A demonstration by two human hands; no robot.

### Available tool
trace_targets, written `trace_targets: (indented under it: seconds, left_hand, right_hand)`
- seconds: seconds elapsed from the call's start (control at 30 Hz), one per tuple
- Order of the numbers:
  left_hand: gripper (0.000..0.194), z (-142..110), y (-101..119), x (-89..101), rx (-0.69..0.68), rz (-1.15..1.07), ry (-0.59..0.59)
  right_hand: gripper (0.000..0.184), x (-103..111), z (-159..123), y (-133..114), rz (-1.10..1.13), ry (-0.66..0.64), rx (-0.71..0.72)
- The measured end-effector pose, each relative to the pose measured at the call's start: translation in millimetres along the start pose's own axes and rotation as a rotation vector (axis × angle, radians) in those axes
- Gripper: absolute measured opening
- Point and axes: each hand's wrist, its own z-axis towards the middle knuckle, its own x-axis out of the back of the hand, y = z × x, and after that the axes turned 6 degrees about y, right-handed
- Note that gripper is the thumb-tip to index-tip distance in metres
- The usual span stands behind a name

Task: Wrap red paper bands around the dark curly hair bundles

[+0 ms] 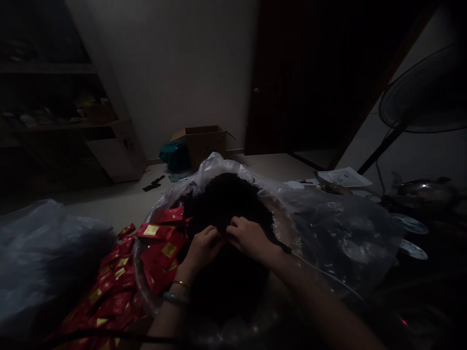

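In a dim room, my left hand (202,248) and my right hand (248,237) meet over a dark, fuzzy mass (226,204) lying in a clear plastic bag (328,218). Both hands have their fingers curled and pinched on the edge of the dark mass. My left wrist wears bangles. A thin dark rod with a pale cable (314,265) runs out beside my right wrist; whether the hand grips it is unclear. Several red packets with gold labels (153,248) lie just left of my left hand.
More red packets (105,296) spread to the lower left beside another plastic bag (40,253). A cardboard box (204,143) and a teal bundle (175,155) stand by the far wall. Shelves (54,121) are left, a dark door (310,78) behind, a standing fan (423,92) right.
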Motion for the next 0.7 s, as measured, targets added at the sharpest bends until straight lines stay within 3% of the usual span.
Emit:
trace_targets:
  seconds: [0.23,0.37,0.47,0.53,0.63,0.7]
  left_hand:
    - [0.013,2.1,6.6,3.7,-0.035,0.08,-0.075]
    - [0.013,0.5,4.4,1.3,-0.002,-0.014,-0.004]
    - [0.006,-0.2,2.8,-0.4,0.154,-0.17,0.115]
    - [0.023,0.9,4.1,0.0,0.288,-0.285,0.205]
    - [0.044,5.0,8.3,2.9,0.459,-0.45,0.273]
    - [0.041,8.2,10.3,4.8,0.55,-0.554,0.25]
  right_hand:
    - [0.015,-9.4,0.3,-1.5,0.018,-0.038,-0.05]
    - [0.011,-6.3,0.3,3.3,0.147,0.046,-0.024]
    - [0.02,-7.1,2.9,9.0,0.476,0.192,-0.048]
    - [0.029,-9.9,5.5,11.6,0.694,0.262,-0.132]
    - [0.02,-13.4,8.7,12.9,0.873,0.253,-0.243]
    - [0.013,-13.9,9.6,12.7,0.968,0.201,-0.316]
